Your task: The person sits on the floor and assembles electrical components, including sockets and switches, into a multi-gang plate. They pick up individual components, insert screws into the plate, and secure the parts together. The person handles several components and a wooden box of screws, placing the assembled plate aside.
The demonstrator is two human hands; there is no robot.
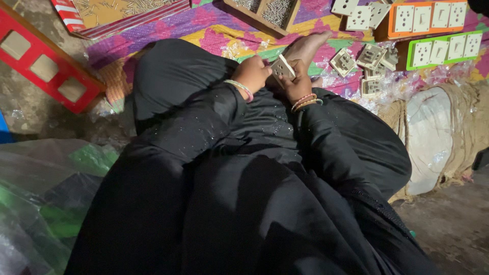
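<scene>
Both hands meet above the lap, far centre of the scene. The left hand [253,73] and right hand [297,84] together clasp one small white socket module [282,66], fingers closed around its edges. More loose socket modules [371,56] lie on the patterned mat [214,30] to the right, near an orange tray [427,18] and a green tray [444,49] of white modules.
</scene>
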